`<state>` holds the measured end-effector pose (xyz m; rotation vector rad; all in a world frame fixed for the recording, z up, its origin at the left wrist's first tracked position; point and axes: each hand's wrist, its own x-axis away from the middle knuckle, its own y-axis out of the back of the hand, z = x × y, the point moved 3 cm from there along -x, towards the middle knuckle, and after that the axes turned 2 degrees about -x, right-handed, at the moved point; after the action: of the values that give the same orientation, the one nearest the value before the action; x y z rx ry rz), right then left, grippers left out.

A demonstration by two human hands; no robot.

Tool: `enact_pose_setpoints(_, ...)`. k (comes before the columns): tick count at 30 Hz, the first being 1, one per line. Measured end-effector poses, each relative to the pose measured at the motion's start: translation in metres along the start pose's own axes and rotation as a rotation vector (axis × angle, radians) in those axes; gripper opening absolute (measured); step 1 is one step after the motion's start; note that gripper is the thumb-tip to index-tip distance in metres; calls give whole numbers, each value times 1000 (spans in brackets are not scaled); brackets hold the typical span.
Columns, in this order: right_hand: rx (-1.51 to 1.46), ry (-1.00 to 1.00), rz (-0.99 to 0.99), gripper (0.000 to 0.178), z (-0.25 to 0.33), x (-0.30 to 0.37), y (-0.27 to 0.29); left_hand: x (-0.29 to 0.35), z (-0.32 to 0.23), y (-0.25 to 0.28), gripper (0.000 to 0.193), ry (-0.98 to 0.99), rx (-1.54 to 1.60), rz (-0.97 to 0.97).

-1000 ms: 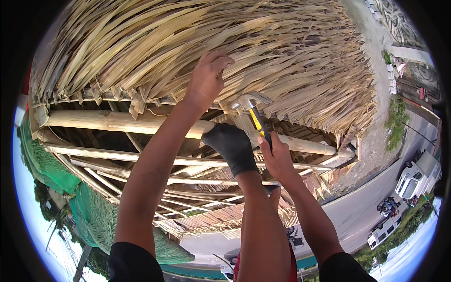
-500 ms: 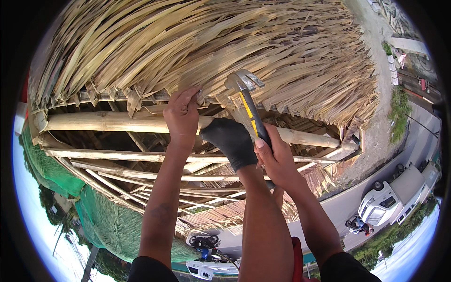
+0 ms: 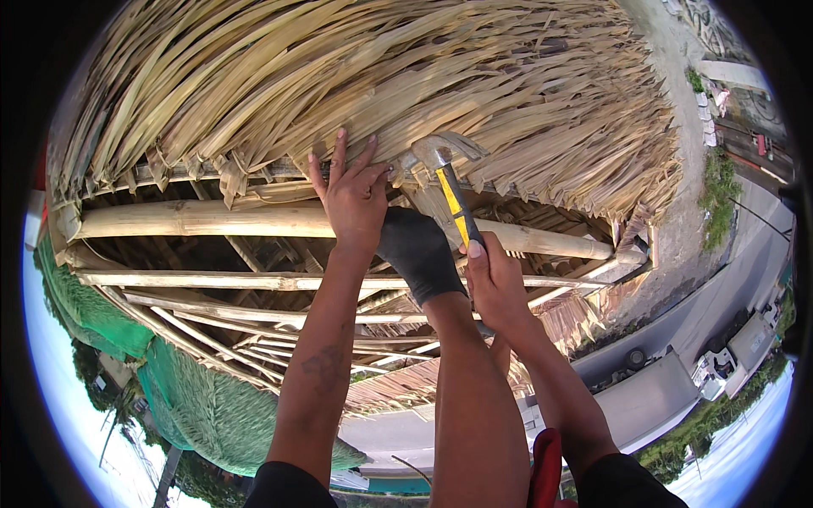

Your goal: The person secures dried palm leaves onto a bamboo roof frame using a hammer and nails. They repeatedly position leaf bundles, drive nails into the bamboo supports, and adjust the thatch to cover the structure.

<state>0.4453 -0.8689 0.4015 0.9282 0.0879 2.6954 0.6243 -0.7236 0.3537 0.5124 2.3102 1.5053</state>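
My right hand point(image 3: 495, 284) grips a claw hammer point(image 3: 455, 199) by its black and yellow handle. The steel head is at the thatch's lower edge, just right of my left fingers. My left hand point(image 3: 354, 199) lies against the edge of the dry-leaf thatch point(image 3: 339, 76), some fingers spread on it. Its index finger and thumb seem pinched near the hammer's face; whatever they hold is too small to make out. My black-covered foot point(image 3: 417, 254) rests at the thick bamboo pole point(image 3: 203, 218), between my forearms.
Thinner bamboo poles point(image 3: 203, 279) run below the thick one, with gaps between them. Green netting point(image 3: 182, 398) covers another thatched roof at lower left. Far below on the right, a road point(image 3: 745, 254) carries a light-coloured truck point(image 3: 652, 398).
My left hand has shifted right, and its fingers have spread onto the thatch. The hammer's head has dropped slightly and turned, close to the left fingers. The truck below has moved along the road.
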Motion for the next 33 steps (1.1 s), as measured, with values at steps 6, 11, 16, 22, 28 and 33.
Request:
enact_pose_setpoints(6,142,117,-28,29,19,-8,-11,-6,-3,4,6,-2,16,-25)
enact_pose_setpoints(11,69,88,-104,33,20,-4,-6,-11,-4,4,6,0,48,1)
enact_pose_setpoints(16,210,69,-37,35,16,-14,-14,-7,1,-2,7,9,41,4)
enact_pose_setpoints(22,-115,225,-52,40,45,9,17,-30,-18,36,13,-22,81,40)
enact_pose_setpoints(28,-434,198,-195,39,71,37,59,-125,-13,17,33,-375,-260,25)
enact_pose_setpoints(33,-768,379,-279,57,79,51,45,-118,3,-31,52,-398,-660,271)
